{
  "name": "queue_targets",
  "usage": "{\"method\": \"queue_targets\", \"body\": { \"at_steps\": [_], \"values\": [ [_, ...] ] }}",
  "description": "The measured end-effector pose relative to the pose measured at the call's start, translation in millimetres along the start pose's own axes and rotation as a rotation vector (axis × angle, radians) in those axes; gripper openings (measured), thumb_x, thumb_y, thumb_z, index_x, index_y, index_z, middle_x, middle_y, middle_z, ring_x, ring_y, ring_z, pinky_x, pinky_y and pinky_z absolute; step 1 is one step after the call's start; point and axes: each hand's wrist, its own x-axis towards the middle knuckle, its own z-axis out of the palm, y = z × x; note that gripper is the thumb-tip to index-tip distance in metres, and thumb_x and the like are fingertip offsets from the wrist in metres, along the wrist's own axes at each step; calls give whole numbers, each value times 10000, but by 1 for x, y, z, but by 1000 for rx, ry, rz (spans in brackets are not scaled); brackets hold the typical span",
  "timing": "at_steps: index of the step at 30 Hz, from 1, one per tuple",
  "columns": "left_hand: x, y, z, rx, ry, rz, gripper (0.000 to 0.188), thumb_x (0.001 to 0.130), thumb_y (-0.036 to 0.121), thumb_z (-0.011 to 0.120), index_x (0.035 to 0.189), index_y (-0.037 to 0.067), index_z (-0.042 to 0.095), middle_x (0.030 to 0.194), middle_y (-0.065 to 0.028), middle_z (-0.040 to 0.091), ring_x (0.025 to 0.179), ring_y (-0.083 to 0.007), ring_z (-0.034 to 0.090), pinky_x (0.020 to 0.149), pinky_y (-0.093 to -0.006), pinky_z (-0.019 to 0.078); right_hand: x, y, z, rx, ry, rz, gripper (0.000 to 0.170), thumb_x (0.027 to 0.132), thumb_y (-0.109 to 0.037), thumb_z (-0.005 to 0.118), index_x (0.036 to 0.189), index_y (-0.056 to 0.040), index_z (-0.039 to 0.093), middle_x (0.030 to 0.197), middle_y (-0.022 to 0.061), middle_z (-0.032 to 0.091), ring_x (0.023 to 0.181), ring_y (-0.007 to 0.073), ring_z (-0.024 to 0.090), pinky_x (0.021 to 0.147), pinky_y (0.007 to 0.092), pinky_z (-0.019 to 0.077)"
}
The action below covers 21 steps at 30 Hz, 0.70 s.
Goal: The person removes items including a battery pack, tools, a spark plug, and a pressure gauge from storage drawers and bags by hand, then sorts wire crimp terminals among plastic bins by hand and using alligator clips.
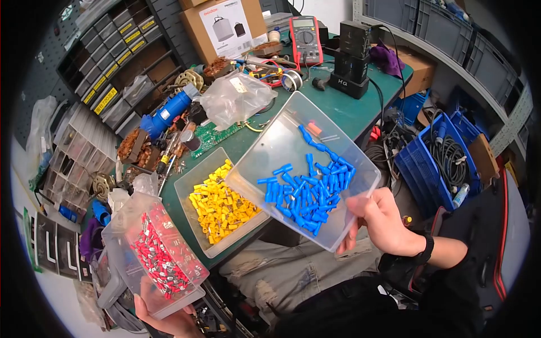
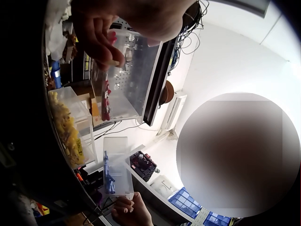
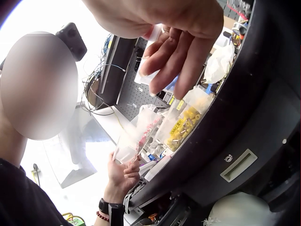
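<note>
In the head view my left hand grips the lower end of a clear plastic bin, tilted and holding many small red crimp terminals. My right hand pinches the near corner of another clear bin, thumb at its wall, fingers partly hidden beneath. Blue crimp terminals lie heaped in it. Between the two, a third clear bin with yellow terminals sits at the table's edge, partly overlapped by the blue-terminal bin. The left wrist view also shows the right hand under the bin of blue terminals.
The green table carries a red multimeter, black charger blocks, a plastic bag and a blue plug. Small drawers stand at the back left. A blue crate with cables is at the right.
</note>
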Motion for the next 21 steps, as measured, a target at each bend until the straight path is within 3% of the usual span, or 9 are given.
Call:
{"method": "queue_targets", "body": {
  "at_steps": [4,6,10,12,13,15,21],
  "values": [
    [0,1,-2,31,-61,3,633,946,555,293,946,-36,518,706,-187,635,291,-143,405,240,-225,291,-7,-2,-5,9,-55,36,388,947,-139,396,656,64,553,543,147,592,532,254,650,534,339,541],
    [-3,2,4,16,41,-5,643,943,552,298,986,-50,520,751,-192,646,294,-142,405,240,-224,290,-11,-5,-6,52,-120,103,404,943,-141,383,633,58,548,523,141,579,531,255,650,522,333,532],
    [-2,3,-9,39,52,-19,661,934,559,306,1007,-61,525,785,-194,653,295,-144,405,239,-225,286,-19,-10,-4,78,-102,144,421,941,-146,383,604,52,538,506,132,567,530,261,654,511,331,526],
    [-1,10,-20,-111,-162,-78,529,908,470,490,1037,-27,620,784,-150,642,550,-238,592,458,-289,451,-21,-10,-6,86,-130,166,430,946,-155,388,600,53,535,499,130,560,523,271,655,519,339,535],
    [-1,9,-17,-111,-162,-85,529,908,470,490,1037,-27,620,784,-150,642,550,-238,592,458,-289,451,-21,-9,-6,86,-126,172,430,946,-155,388,600,53,535,499,130,560,523,271,655,519,339,535],
    [-2,7,-8,82,141,-87,757,858,636,374,1071,-49,616,678,-163,635,381,-227,503,337,-271,373,-20,-8,-5,130,-93,137,453,962,-183,404,599,53,535,490,127,552,516,280,654,533,346,548],
    [-2,3,-20,23,78,-89,707,873,601,408,1100,-33,622,668,-169,637,385,-236,511,354,-282,399,9,4,-18,153,51,40,478,987,-261,420,654,61,537,508,118,546,496,269,642,541,366,568]
  ]
}}
